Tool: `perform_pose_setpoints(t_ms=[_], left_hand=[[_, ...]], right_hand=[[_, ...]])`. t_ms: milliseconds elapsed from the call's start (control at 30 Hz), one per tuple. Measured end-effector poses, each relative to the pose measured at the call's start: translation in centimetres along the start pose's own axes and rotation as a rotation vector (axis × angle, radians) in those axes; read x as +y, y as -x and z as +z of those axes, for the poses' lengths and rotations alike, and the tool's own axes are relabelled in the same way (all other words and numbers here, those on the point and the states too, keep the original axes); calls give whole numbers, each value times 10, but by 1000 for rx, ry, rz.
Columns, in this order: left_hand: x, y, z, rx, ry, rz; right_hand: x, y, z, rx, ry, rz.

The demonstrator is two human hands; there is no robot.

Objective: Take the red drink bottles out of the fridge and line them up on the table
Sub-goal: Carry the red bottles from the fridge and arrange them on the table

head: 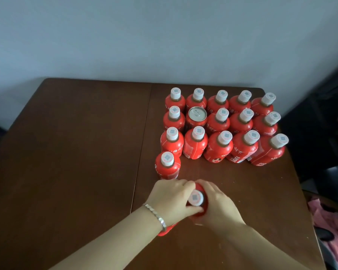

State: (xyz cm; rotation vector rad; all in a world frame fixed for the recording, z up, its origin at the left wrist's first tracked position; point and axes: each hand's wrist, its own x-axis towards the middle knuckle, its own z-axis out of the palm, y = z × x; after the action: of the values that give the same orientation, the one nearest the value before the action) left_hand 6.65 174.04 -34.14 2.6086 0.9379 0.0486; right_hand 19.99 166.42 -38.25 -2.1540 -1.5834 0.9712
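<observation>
Several red drink bottles (219, 147) with white caps stand upright in three rows on the right half of the brown table (76, 152). One more red bottle (167, 165) stands alone in front of the rows' left end. A red can (197, 115) sits among them in the middle row. Near the table's front, my left hand (170, 199) and my right hand (220, 205) both clasp another red bottle (196, 198) from either side, its white cap showing between my fingers. Part of a red bottle body shows under my left wrist (167, 229).
A seam runs down the table's middle (142, 145). A pale wall stands behind the table. Pink cloth (332, 227) lies at the right beyond the table edge, with dark furniture (324, 123) above it.
</observation>
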Motion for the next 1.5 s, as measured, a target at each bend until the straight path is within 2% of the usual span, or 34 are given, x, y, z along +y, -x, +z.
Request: perform_pose_setpoints(t_ms=[67, 167, 233, 267, 333, 433, 533, 600, 633, 700, 767, 833, 1067, 1300, 1400, 1500], left_hand=[[11, -15, 2, 22, 19, -29], [22, -44, 4, 155, 25, -12], [26, -59, 5, 115, -10, -55], [26, -65, 7, 63, -56, -100], [25, -72, 14, 151, -81, -135], [16, -64, 24, 262, 79, -157], [4, -36, 26, 567, 85, -103], [-6, -22, 24, 662, 252, -280], [-13, -19, 23, 644, 404, -423], [-32, -19, 25, 446, 836, -730], [-46, -24, 26, 210, 1136, -850], [-49, -26, 31, 93, 1169, -831], [-31, -38, 38, 196, 1314, -860], [-44, -36, 24, 152, 1483, -836], [-42, -37, 20, 145, 1485, -836], [-35, -37, 17, 151, 1452, -840]], right_hand=[[16, 1, -6, 132, -130, 124], [31, -6, -19, 334, -243, 232], [34, -16, -27, 413, -302, 260], [33, -21, -31, 432, -328, 259], [33, -29, -33, 442, -357, 256], [33, -34, -27, 413, -379, 282], [34, -28, -16, 395, -465, 352], [32, -25, -10, 382, -550, 449], [32, -25, -7, 371, -581, 492], [31, -28, -3, 371, -637, 537], [33, -30, -1, 376, -664, 551], [37, -31, -4, 356, -645, 537], [52, -41, -14, 261, -559, 487], [50, -50, 1, 222, -815, 559], [47, -50, 5, 187, -911, 556], [49, -49, 6, 164, -909, 542]])
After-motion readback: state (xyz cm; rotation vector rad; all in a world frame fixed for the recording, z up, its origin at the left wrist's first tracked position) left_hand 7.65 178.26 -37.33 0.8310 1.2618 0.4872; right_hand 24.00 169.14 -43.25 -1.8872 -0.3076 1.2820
